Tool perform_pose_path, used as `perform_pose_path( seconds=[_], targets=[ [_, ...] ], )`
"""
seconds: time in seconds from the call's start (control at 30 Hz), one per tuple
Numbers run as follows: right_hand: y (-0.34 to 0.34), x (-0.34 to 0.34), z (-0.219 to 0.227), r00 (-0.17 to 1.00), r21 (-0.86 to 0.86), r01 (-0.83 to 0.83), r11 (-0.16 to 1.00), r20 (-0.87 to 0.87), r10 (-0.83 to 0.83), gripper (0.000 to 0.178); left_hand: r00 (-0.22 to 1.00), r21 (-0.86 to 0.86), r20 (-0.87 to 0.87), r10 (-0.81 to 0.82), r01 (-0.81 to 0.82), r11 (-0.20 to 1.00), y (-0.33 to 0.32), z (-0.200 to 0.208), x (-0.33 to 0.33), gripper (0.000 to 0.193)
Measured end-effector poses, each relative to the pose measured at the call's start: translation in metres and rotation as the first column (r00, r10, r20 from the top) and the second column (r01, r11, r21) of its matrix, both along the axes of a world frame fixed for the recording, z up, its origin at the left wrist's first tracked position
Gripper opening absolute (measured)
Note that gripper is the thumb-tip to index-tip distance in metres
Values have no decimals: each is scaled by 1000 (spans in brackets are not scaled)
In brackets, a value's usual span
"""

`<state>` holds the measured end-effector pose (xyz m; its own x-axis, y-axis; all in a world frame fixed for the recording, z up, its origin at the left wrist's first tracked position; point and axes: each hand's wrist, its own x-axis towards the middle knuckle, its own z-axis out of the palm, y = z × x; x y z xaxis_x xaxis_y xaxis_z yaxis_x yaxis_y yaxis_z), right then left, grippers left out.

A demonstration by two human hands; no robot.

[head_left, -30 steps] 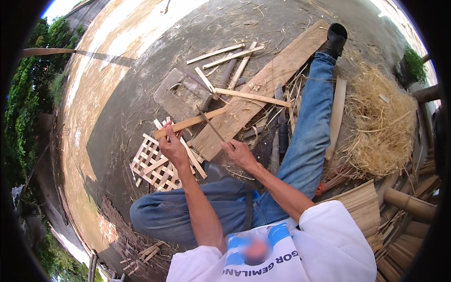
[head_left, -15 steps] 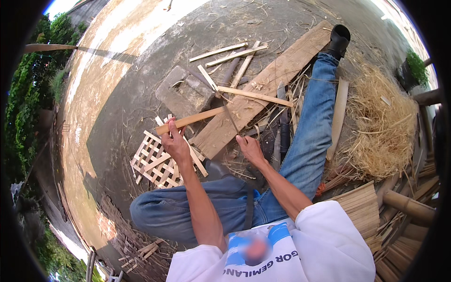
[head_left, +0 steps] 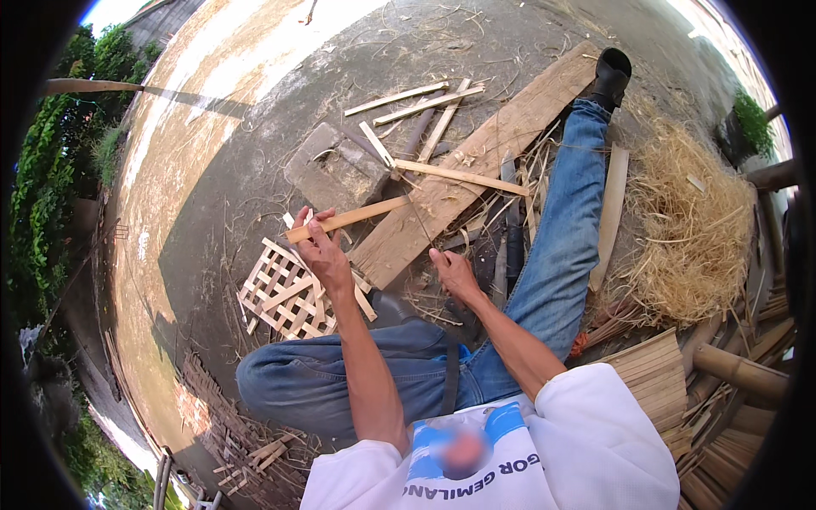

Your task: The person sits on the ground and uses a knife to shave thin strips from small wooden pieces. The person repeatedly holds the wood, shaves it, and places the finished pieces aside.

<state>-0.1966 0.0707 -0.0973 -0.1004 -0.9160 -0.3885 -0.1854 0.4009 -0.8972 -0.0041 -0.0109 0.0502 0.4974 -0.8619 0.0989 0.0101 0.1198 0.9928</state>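
Note:
A flat bamboo strip (head_left: 361,213) lies across the fingers of my left hand (head_left: 325,255), thumb against it and some fingers loosened. The strip's far end rests over a wooden plank (head_left: 395,242). My right hand (head_left: 456,274) is closed round the handle of a thin-bladed knife (head_left: 422,223); the handle is mostly hidden in the fist. The blade slants up and left, its tip by the strip's far end. Below my left hand lies a woven bamboo lattice (head_left: 289,293), partly covered by that hand and wrist.
A concrete block (head_left: 333,170) stands beyond the strip. Several cut bamboo strips (head_left: 463,176) lie about it and over the plank. Right of my stretched-out leg (head_left: 557,217) is a heap of pale shavings (head_left: 684,221). Bamboo poles (head_left: 739,372) lie at the lower right.
The fingers of my left hand have loosened and spread along the strip, whose near end has shifted slightly up and right. My right hand with the knife has barely moved.

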Motion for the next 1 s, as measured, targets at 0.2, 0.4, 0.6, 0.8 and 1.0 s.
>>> perform_pose_path(
  seconds=[0.2, 0.4, 0.6, 0.8, 1.0],
  targets=[
    [2, -3, 7, 983, -101, -107, 989, -158, 90, 56, 992, 61, 35, -121, 118, 991, -2, 6, 6, 24],
    [4, -8, 3, 978, -45, -126, 991, -175, 116, 58, 986, 39, 15, -168, 167, 985, -2, 10, 7, 26],
    [4, -13, 2, 956, 169, -15, 986, 291, -36, 60, 995, -6, -20, -94, 94, 996, 9, 10, -7, 41],
    [10, -5, 17, 980, 121, 44, 992, 185, -66, 59, 982, 78, 31, 188, -190, 979, 5, 0, -2, 30],
    [6, 31, 70, 987, -240, -161, 957, -41, 156, 49, 961, 49, 132, 244, -252, 967, 4, -2, -15, 29]
  ],
)
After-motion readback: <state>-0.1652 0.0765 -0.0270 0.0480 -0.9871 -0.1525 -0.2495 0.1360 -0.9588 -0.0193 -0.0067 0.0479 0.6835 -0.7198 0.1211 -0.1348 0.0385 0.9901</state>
